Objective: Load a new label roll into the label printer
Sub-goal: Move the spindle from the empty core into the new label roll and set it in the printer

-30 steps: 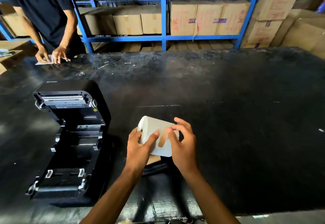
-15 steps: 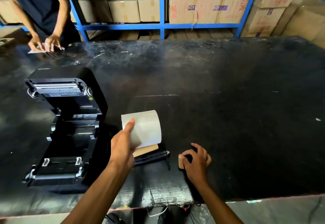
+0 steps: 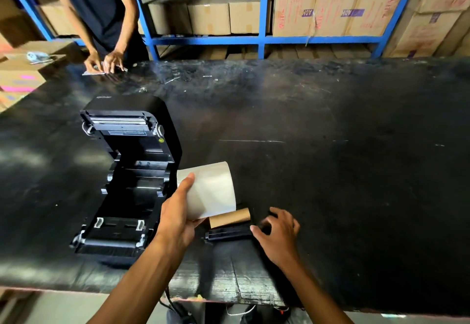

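Note:
A black label printer [image 3: 127, 178] stands on the left of the black table with its lid open and its roll bay bare. My left hand [image 3: 178, 219] holds a white label roll [image 3: 211, 188] just right of the printer, lifted off the table. An empty brown cardboard core [image 3: 230, 218] lies on the table under the roll. In front of the core lies a black spindle bar [image 3: 229, 233]. My right hand [image 3: 277, 234] rests at the bar's right end, fingers curled on it.
Another person [image 3: 101, 18] stands at the table's far left edge with both hands on a small paper. Blue shelving [image 3: 262, 40] with cardboard boxes runs behind the table. More boxes [image 3: 23, 76] sit at the far left. Cables hang below the near edge.
My right hand let go of the label roll and dropped to the table near the spindle bar. My left hand now holds the roll alone, turned and nearer the printer.

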`<state>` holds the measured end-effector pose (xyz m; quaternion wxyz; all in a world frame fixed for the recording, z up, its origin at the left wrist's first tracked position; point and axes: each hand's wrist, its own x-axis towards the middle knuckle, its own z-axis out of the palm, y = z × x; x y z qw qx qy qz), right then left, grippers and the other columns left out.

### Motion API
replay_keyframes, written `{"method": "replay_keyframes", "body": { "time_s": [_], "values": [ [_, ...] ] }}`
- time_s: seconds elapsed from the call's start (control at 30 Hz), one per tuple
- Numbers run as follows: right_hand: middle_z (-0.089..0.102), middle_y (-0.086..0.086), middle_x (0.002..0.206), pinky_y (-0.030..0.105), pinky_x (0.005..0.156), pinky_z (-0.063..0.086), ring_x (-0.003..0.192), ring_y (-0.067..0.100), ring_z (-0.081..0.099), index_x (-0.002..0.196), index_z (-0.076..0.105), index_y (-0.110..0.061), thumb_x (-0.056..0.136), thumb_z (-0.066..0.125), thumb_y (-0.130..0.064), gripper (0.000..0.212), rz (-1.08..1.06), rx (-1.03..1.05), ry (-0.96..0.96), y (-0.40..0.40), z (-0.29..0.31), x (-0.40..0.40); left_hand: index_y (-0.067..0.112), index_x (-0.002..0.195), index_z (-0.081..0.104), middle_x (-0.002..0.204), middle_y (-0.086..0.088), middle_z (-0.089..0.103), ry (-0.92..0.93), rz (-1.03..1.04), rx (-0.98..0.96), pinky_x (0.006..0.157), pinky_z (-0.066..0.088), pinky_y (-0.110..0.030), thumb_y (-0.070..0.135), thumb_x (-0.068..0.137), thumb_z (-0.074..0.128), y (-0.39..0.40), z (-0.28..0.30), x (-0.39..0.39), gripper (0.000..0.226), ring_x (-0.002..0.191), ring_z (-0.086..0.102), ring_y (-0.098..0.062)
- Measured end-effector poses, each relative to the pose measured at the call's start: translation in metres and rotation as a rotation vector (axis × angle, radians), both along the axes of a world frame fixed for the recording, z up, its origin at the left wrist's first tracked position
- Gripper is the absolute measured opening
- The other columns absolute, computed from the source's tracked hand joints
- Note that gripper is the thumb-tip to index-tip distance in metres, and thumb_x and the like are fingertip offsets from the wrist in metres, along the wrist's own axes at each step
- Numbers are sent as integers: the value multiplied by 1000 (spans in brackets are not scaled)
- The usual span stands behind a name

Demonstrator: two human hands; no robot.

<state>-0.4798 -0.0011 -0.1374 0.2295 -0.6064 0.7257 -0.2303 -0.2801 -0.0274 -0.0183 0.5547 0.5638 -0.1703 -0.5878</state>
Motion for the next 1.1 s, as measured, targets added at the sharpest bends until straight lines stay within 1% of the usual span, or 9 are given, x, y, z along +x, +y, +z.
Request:
{"method": "replay_keyframes", "body": {
  "time_s": [0.07,0.17,0.33,0.47,0.53,0.63,0.8,0.93,1.1],
  "values": [
    [68,2,100,33,91,42,100,19,61,85,67,-16,76,73,-32,19,-17,-15,-230,0,17,-3,19,88,66,89,-4,71,-3,15,1,66,57,-41,39,75,73,-1,1,5,25,83,67,-22],
    [70,2,75,21,61,47,70,15,65,81,69,-12,74,76,-20,12,-54,-70,-353,-13,50,-18,18,88,66,88,-4,71,-21,25,-3,65,56,-39,38,73,73,-4,3,11,26,84,67,-23],
    [73,14,79,35,72,55,74,24,70,89,70,-3,80,72,-13,13,-286,-220,-534,-42,93,-52,25,93,65,97,-4,70,93,-30,-20,76,56,-45,43,75,69,-8,5,12,26,90,65,-26],
    [74,8,75,22,60,56,65,13,72,85,68,-11,84,69,-17,7,-390,-239,-825,-45,112,-56,29,94,63,97,-7,69,200,-74,-15,84,54,-53,48,76,65,-11,6,8,26,95,65,-31],
    [74,6,76,19,58,56,67,10,72,85,68,-14,84,69,-17,3,-377,-241,-884,-44,115,-49,30,95,63,99,-7,69,224,-93,-21,82,55,-54,48,76,65,-13,7,5,26,97,65,-33],
    [72,5,77,14,59,56,66,4,70,91,67,-10,85,68,-11,6,-354,-352,-881,-40,119,-40,32,93,64,100,-8,68,242,-110,-21,80,56,-55,48,75,66,-14,9,2,24,98,64,-35],
    [68,-10,87,11,70,53,78,2,68,88,60,-37,85,67,-14,24,-259,-602,-689,-33,120,-33,34,90,65,100,-8,68,282,-127,-13,78,56,-55,47,75,67,-17,11,2,20,97,64,-36],
    [63,-12,91,5,75,46,88,-7,63,102,64,-21,84,69,-22,19,-85,-820,-450,-33,131,-30,31,93,65,88,-5,74,237,-121,-59,85,53,-56,46,75,67,-20,12,2,24,91,67,-31],
    [70,-6,99,14,76,53,91,3,68,112,62,-27,83,68,-18,31,-30,-597,-606,-34,131,-8,23,96,65,76,1,78,140,-142,-141,72,55,-42,43,78,65,-22,22,-9,27,68,74,-16]
  ]
}}
